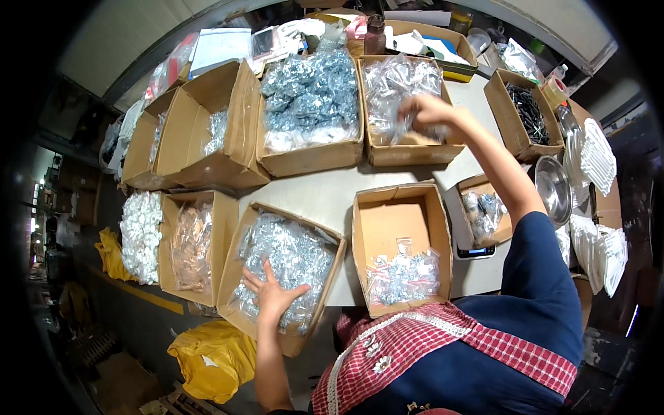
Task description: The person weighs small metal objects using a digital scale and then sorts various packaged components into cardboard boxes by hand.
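My left hand (273,296) lies with fingers spread on the clear small bags of shiny metal parts (294,245) that fill a tilted cardboard box (232,301). My right hand (425,111) reaches into the far cardboard box (415,155), over a heap of clear plastic bags (401,79). Its fingers bend downward and are smeared by motion, so whether they grip a bag is unclear. Between my arms, a shallower cardboard box (392,207) has small bags of metal parts (404,277) piled at its near end.
A cardboard box (311,162) heaped with bluish bagged parts stands at the back. Boxes with copper-coloured bags (191,245) and black parts (527,114) flank the table. A small box (494,238) rests on a scale (476,254) beside a metal bowl (553,187).
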